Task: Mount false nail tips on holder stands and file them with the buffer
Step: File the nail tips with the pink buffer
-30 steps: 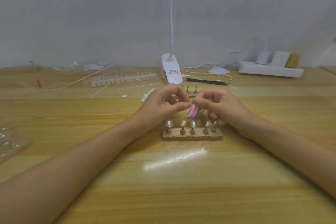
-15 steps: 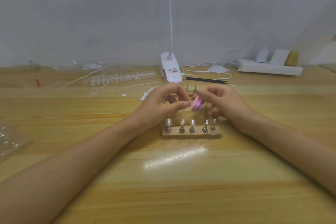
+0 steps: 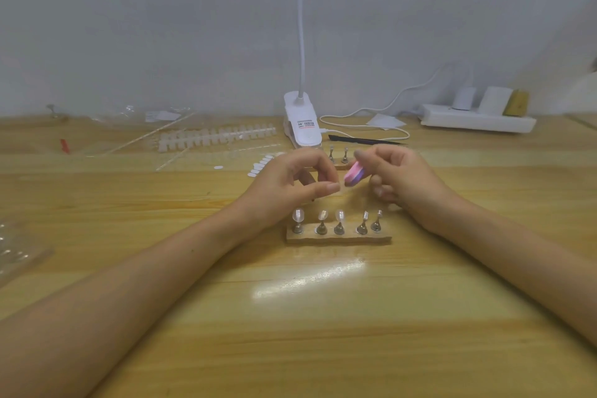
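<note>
Head view: I am watching the left hand [image 3: 284,184] curling, with its thumb and forefinger pinching a small clear nail tip [image 3: 340,190]. The tip is so faint that I am only making out its pale edge past the thumb. The right hand [image 3: 400,178] is gripping the pink and purple buffer [image 3: 352,174] between its thumb and fingers. It is holding the buffer tilted, and the lower end is sitting just beside the pinched tip. Whether the two are touching, I cannot tell.

Both hands are hovering above the table [image 3: 323,333], right behind the wooden holder block [image 3: 339,238]. Five metal stands are standing upright in that block. The three on the left [image 3: 322,216] are carrying clear tips, and the two on the right [image 3: 365,218] are looking bare from here.

Behind the hands, a second block [image 3: 337,157] with two stands is peeking out. Further back I am seeing a white clip lamp [image 3: 302,123], a strip of unmounted tips [image 3: 216,137], small white tabs [image 3: 261,166], a black tool [image 3: 365,140] and a power strip [image 3: 478,121].
</note>
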